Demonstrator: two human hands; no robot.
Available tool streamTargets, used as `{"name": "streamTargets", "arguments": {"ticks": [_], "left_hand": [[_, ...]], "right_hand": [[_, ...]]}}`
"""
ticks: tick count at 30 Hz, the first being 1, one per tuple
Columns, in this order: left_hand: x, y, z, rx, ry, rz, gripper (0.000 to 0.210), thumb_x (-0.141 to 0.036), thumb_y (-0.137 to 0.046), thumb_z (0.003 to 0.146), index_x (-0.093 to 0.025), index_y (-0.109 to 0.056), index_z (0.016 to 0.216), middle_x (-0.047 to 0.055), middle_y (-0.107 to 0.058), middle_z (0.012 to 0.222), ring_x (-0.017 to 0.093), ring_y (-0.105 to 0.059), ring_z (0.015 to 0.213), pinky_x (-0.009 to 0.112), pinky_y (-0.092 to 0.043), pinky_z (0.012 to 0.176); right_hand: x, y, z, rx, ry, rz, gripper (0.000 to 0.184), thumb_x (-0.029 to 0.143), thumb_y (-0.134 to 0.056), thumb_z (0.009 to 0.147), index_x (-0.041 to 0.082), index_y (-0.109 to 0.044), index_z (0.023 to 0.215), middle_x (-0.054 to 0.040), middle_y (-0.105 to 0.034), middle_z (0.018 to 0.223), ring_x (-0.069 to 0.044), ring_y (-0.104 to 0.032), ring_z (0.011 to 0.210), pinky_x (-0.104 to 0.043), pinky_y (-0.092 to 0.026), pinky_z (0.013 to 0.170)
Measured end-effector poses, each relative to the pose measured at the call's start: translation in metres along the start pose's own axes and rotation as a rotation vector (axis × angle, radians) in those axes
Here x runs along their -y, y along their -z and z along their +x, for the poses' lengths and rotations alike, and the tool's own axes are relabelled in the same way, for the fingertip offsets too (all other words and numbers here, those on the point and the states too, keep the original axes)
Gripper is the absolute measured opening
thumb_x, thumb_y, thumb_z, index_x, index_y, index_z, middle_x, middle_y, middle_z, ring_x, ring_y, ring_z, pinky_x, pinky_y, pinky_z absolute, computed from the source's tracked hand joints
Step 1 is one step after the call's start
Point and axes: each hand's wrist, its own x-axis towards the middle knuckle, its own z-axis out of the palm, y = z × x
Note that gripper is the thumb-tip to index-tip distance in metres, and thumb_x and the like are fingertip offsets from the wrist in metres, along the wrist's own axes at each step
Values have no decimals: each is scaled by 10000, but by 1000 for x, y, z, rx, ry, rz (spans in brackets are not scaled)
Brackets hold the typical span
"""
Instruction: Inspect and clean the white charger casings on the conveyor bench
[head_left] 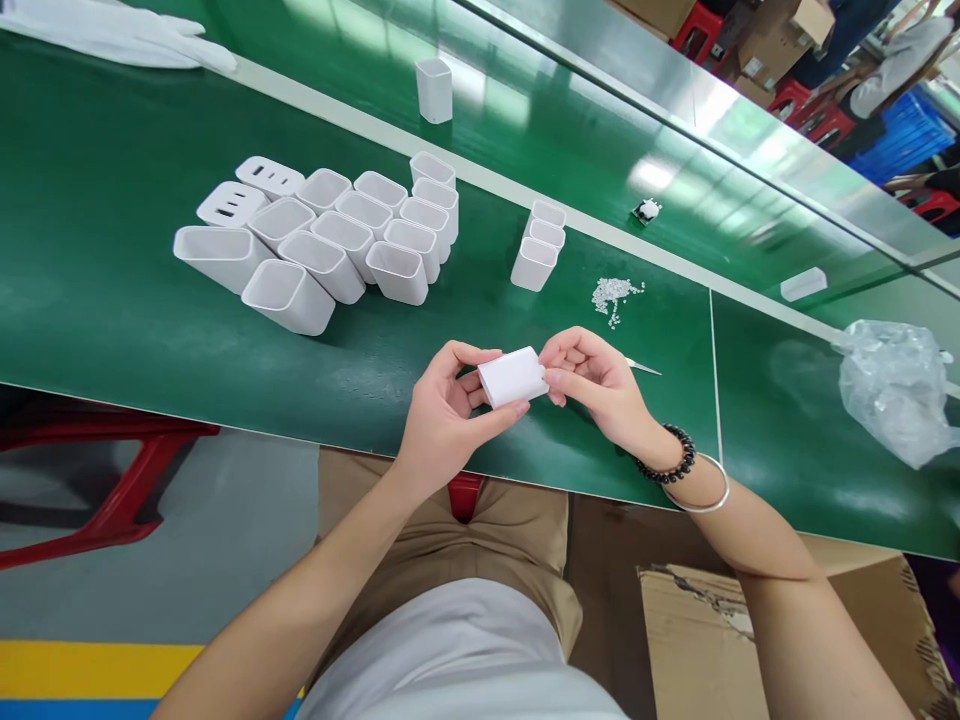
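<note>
My left hand [446, 410] is closed around a white plastic charger housing [513, 378], holding it on its side above the table's front edge. At the housing's right end, the thumb and fingers of my right hand [592, 385] are pinched together. Whatever is between those fingertips is too small or hidden to make out. Just beyond the right hand, the pointed tip of what looks like tweezers [643, 367] lies on the green table [360, 370]. A scattered pile of tiny clear pieces [613, 295] is behind it.
Open-topped white housings [322, 265] stand grouped at left, beside two with port faces [232, 204]. A smaller row of housings [536, 262] stands mid-table. Farther back are a single housing [435, 92] and a small part [647, 210]. A clear plastic bag [896, 390] lies right, white gloves [112, 35] far left.
</note>
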Motion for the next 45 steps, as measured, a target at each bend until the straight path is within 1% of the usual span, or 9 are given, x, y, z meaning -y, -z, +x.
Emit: {"name": "streamTargets", "arguments": {"ticks": [12, 18, 20, 23, 27, 30, 36, 41, 45], "left_hand": [[-1, 1, -1, -18, 25, -25, 430, -97, -900, 559, -173, -591, 849, -35, -611, 833, 97, -668, 737, 161, -567, 581], [-1, -1, -1, -50, 6, -18, 418, -93, -899, 552, -171, -592, 825, -43, -570, 823, 79, -628, 715, 165, -565, 595], [-2, 0, 1, -27, 6, -24, 426, -93, -895, 563, -181, -570, 824, -43, -561, 838, 82, -615, 725, 175, -565, 601], [-8, 2, 2, 80, 68, -14, 383, -151, -870, 641, -192, -552, 851, 1, -633, 963, 123, -638, 816, 208, -571, 632], [-15, 3, 4, 214, 209, 115, 317, -249, -792, 773, -193, -644, 1047, 41, -692, 1007, 131, -649, 819, 200, -547, 655], [-18, 1, 6, 232, 217, 200, 350, -255, -781, 777, -204, -681, 1109, 34, -708, 974, 135, -653, 780, 201, -540, 649], [-17, 3, 5, 277, 192, 248, 341, -266, -749, 794, -210, -691, 1125, 30, -720, 874, 150, -651, 705, 219, -529, 592], [-17, 6, 3, 305, 186, 263, 334, -281, -755, 802, -221, -682, 1123, 30, -716, 873, 142, -643, 680, 231, -539, 607], [-20, 3, 3, 284, 195, 276, 342, -211, -761, 741, -204, -673, 1071, 22, -699, 849, 134, -620, 663, 223, -518, 585]], "right_hand": [[-19, -7, -3, 64, -14, 222, 148, 238, -707, 928, 185, -569, 929, 50, -515, 713, -61, -466, 564, -192, -409, 543], [-21, -13, -1, 61, -5, 316, 167, 204, -667, 948, 201, -504, 911, 53, -494, 747, -54, -442, 560, -179, -391, 521], [-20, -12, 0, 72, -1, 287, 164, 222, -657, 956, 202, -499, 918, 53, -497, 742, -58, -455, 565, -184, -396, 527], [-16, -9, -1, 133, 7, 188, 160, 235, -653, 961, 199, -498, 949, 53, -512, 730, -68, -503, 581, -193, -404, 544], [-10, -8, -6, 163, 41, 90, 164, 230, -657, 958, 195, -497, 968, 41, -522, 760, -76, -522, 625, -199, -439, 575], [-9, -7, -10, 170, 33, 87, 186, 243, -676, 950, 193, -497, 961, 32, -521, 788, -80, -528, 657, -205, -456, 604], [-9, -6, -12, 208, 33, 108, 107, 241, -590, 1002, 193, -503, 963, 21, -528, 803, -86, -544, 686, -212, -469, 640], [-6, -6, -12, 233, 83, -28, 95, 212, -575, 1001, 194, -485, 975, 2, -546, 851, -85, -568, 714, -206, -464, 650], [-5, -6, -13, 256, 109, -114, 102, 240, -556, 1006, 195, -470, 972, -3, -548, 833, -93, -560, 715, -211, -457, 652]]}}
